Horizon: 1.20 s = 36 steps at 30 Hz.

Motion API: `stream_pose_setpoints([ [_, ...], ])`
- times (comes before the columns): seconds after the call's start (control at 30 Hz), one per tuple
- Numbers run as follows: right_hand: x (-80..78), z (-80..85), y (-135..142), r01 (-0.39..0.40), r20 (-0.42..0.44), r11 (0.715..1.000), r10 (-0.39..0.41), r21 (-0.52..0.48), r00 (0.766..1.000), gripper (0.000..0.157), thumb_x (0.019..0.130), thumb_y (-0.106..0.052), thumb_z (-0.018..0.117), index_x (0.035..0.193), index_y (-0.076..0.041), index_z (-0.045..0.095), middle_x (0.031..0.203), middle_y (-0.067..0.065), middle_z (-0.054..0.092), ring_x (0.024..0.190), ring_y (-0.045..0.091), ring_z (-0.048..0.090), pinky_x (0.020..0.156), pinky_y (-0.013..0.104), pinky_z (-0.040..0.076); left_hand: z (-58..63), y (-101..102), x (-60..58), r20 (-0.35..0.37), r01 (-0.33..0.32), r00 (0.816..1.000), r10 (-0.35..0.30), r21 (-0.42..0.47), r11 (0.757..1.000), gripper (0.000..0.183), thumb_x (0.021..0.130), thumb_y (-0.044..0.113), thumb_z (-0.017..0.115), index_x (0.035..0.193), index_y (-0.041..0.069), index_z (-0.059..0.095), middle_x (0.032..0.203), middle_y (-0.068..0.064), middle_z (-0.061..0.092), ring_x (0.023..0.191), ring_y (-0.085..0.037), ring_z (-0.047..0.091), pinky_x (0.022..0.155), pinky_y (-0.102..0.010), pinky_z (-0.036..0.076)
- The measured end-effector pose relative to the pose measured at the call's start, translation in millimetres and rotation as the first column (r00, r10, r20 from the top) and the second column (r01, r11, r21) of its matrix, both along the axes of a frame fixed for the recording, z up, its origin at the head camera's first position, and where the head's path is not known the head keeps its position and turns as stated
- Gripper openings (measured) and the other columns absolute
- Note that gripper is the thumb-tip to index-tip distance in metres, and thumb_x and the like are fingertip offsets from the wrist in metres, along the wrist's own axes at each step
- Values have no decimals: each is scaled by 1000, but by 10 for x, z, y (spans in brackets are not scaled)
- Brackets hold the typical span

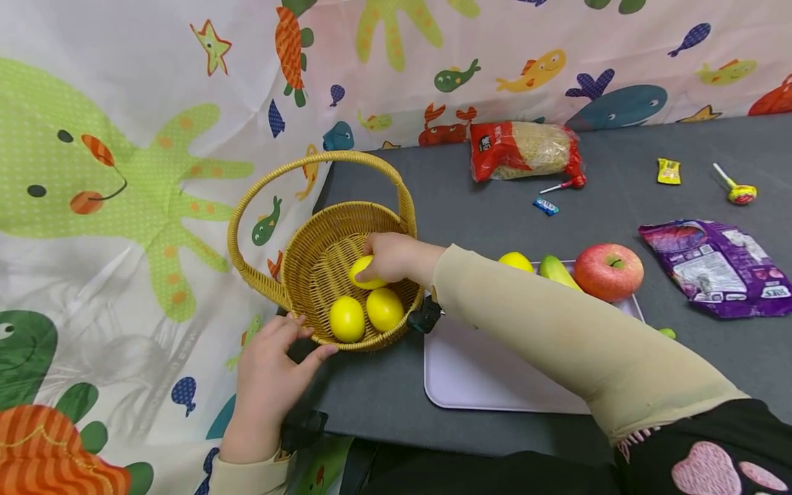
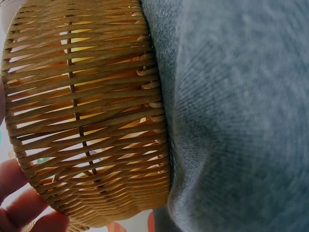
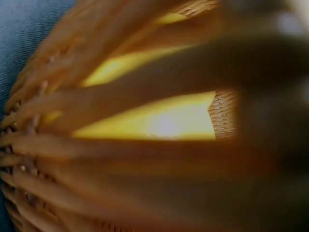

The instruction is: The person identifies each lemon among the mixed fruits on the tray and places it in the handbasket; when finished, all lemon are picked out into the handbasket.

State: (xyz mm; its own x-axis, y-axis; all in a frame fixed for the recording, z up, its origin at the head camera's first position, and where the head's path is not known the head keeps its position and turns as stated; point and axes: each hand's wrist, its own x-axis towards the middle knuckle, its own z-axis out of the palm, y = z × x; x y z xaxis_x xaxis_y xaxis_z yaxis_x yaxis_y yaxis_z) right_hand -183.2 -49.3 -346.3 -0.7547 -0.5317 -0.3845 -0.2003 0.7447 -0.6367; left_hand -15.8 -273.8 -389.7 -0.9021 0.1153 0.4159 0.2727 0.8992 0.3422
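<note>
A wicker basket [image 1: 334,218] with a tall arched handle stands at the left of the table. Two yellow lemons [image 1: 347,319] lie on its bottom near the front. My right hand [image 1: 396,258] reaches inside and holds another lemon [image 1: 365,272] just above and behind them. At the basket's front left, my left hand [image 1: 272,368] grips the rim with thumb and fingers. The left wrist view shows its fingers [image 2: 24,208] against the basket's woven side [image 2: 91,111]. Through the blurred weave in the right wrist view, yellow lemon skin [image 3: 164,121] shows; the right hand itself is hidden there.
Right of the basket is a pale tray [image 1: 489,375] with a lemon [image 1: 516,261], a green fruit [image 1: 557,272] and an apple [image 1: 609,272], partly behind my right sleeve. A purple packet [image 1: 720,268], a red-and-clear bag [image 1: 526,150], wrapped candies [image 1: 668,171] and lollipops [image 1: 741,194] lie beyond.
</note>
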Motion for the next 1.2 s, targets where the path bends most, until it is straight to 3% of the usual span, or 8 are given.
stream_pose_setpoints([
  [0.37,14,18,-15,-51,-30,997,52,55,998,55,95,-42,69,137,-9,54,129,6,61,107,21,56,93,35,48,-1,-1,-3,17,-14,1000,14,1,1000,46,65,42,95,92,10,76,108,-8,73,100,-29,68,79,-45,56],
  [0.6,46,64,23,-34,-15,999,34,-11,999,66,95,-44,68,149,-12,48,151,8,50,133,22,48,113,40,40,10,6,-2,26,-22,999,22,-5,1000,47,66,45,94,93,10,76,108,-8,73,100,-29,68,79,-44,56],
  [0.7,119,136,118,-50,-12,997,50,-65,999,66,95,-45,68,150,-16,47,155,6,46,138,22,45,115,43,37,14,5,0,23,-15,1000,15,-7,1000,47,66,45,94,92,10,76,108,-8,73,99,-29,68,79,-44,56],
  [0.93,380,384,660,-18,24,972,24,-233,999,48,95,-41,69,138,-22,57,137,2,58,124,23,53,102,44,47,26,2,-9,18,-9,1000,8,1,1000,45,65,40,96,92,10,75,106,-8,72,99,-29,68,79,-45,56],
  [1.0,479,443,897,23,54,964,-9,-265,998,44,96,-40,69,136,-24,57,133,1,59,118,22,55,97,40,48,28,5,-9,20,-10,1000,10,-1,1000,45,65,41,96,91,10,75,106,-8,72,99,-29,68,78,-45,56],
  [1.07,577,464,1153,79,118,952,-46,-295,992,43,97,-39,68,136,-25,57,132,2,58,100,26,58,82,36,50,27,7,-7,24,-10,1000,10,-4,1000,46,65,42,95,91,10,75,107,-7,72,100,-29,68,79,-45,56],
  [1.2,780,447,1644,208,159,943,-171,-260,972,46,97,-46,66,136,-24,56,132,4,56,93,28,58,74,33,51,19,3,0,39,-23,999,22,5,1000,46,66,43,95,92,10,76,107,-7,72,100,-28,68,79,-45,56],
])
